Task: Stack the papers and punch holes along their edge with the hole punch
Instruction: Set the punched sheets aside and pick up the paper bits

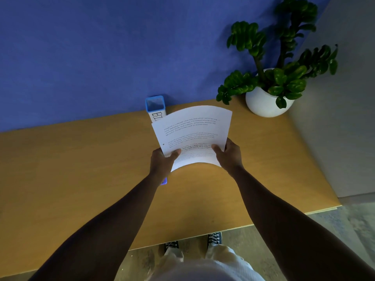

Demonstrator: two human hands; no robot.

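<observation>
— Papers [190, 136]: why do we hold them up above the table [81, 179]?
— To keep them even. Our left hand [162, 161] and right hand [228, 154] pinch the near corners, with the sheets between them.

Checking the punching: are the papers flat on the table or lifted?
Lifted: both hands hold the papers by their near corners, curved above the table.

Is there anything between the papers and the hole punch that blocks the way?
Nothing visible blocks it. Both hands, left and right, hold the papers above the table. The blue piece showing under the left wrist may be the punch; it is mostly hidden.
</observation>
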